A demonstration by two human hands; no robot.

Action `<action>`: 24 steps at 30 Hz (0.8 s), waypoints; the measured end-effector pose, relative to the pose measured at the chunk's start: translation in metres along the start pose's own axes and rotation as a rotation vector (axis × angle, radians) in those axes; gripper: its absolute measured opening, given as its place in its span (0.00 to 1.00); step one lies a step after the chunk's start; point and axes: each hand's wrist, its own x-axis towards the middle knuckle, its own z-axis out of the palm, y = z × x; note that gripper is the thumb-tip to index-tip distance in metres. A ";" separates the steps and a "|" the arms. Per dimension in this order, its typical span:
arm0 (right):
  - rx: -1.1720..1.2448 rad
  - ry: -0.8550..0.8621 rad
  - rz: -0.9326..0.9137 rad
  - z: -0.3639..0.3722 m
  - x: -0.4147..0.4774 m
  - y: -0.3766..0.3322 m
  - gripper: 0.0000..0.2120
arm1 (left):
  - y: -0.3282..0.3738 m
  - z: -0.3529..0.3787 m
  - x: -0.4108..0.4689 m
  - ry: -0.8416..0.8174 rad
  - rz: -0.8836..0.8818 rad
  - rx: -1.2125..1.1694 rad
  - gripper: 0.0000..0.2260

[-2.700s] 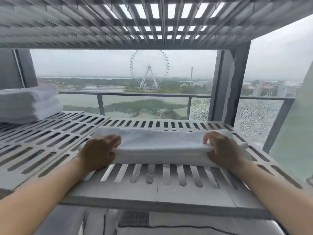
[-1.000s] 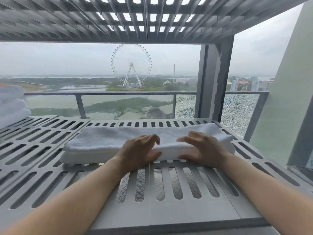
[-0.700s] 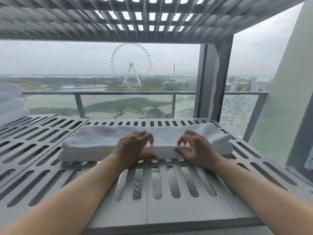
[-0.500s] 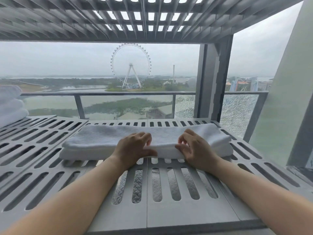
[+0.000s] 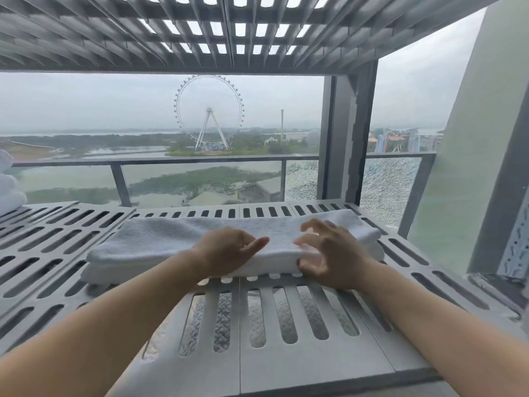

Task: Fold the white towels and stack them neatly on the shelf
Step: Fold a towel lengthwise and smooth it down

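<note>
A folded white towel (image 5: 183, 242) lies lengthwise across the slotted grey shelf (image 5: 286, 365), near its back edge, with its long folded edge facing the person. The left hand (image 5: 226, 252) rests on the towel's near edge around the middle, knuckles up, fingers curled loosely forward and the thumb pointing right along the top of the fabric; whether the fingers actually pinch cloth cannot be told. The right hand (image 5: 332, 253) sits just to the right of it, fingers spread and bent like a claw, the fingertips (image 5: 300, 242) touching the towel's top while the thumb presses the front fold. This hand is open, not closed around anything. At the far left edge, a stack of folded towels (image 5: 8, 187) sits on the same shelf, well apart from the hands.
</note>
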 end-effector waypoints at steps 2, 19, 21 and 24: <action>0.073 0.000 0.028 -0.006 0.002 0.001 0.20 | 0.005 -0.004 0.018 -0.019 -0.039 -0.095 0.17; 0.028 -0.492 0.491 0.020 0.032 0.026 0.28 | 0.025 0.047 0.078 -0.180 0.006 -0.013 0.25; 0.011 -0.493 0.527 0.016 0.033 0.030 0.29 | 0.026 0.046 0.077 -0.172 -0.001 -0.005 0.25; -0.030 -0.480 0.542 0.016 0.028 0.038 0.30 | 0.027 0.043 0.074 -0.156 -0.005 -0.018 0.25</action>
